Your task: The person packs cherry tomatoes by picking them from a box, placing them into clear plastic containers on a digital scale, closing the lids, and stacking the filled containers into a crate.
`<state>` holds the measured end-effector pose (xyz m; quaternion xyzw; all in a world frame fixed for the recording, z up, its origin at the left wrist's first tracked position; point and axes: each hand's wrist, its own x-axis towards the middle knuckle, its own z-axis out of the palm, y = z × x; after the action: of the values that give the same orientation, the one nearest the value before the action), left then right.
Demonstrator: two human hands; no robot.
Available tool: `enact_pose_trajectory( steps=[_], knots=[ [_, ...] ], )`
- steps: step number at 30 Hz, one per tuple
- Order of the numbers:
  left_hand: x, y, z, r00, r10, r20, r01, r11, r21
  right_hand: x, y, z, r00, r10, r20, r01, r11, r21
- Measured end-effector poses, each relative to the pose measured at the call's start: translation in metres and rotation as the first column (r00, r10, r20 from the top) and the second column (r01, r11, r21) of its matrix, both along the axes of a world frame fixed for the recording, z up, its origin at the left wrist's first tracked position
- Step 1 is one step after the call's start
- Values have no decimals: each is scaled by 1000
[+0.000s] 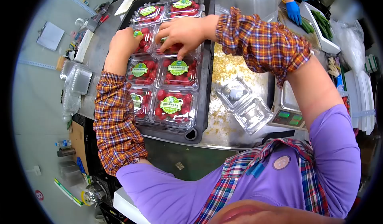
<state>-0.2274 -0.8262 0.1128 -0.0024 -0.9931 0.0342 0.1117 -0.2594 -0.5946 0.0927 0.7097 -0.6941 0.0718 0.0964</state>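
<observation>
Purple shirt [171, 192] sits nearest, with fruit boxes [147, 40] beneath both hands [121, 44] [185, 32].

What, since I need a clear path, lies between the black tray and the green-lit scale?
The head view shows an open clear plastic container there, on the metal table.
</observation>
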Motion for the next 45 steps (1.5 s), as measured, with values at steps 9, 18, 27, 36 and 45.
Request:
enact_pose_trajectory(
  steps=[9, 18, 27, 36, 45],
  knots=[
    [-15, -35, 16, 987, -8, -163, 9, 1000, 6, -8, -9, -3, 954, -250, 167, 260, 965, -43],
    [41, -58, 57, 707, 255, -660, -55, 950, 308, 87, 130, -6, 829, -174, 532, 546, 464, -698],
    [239, 195, -117, 924, -367, -110, 273, 430, 861, 240, 481, -85, 110, -542, 833, 972, -114, -203],
    [229, 266, -238, 832, -504, 231, 419, 845, 333, 363, 591, -140, -198, -545, 815, 916, -399, -45],
    [200, 273, -236, 869, -236, 435, 215, 972, 97, 415, 638, -218, -303, -610, 732, 913, -405, 40]
  ],
)
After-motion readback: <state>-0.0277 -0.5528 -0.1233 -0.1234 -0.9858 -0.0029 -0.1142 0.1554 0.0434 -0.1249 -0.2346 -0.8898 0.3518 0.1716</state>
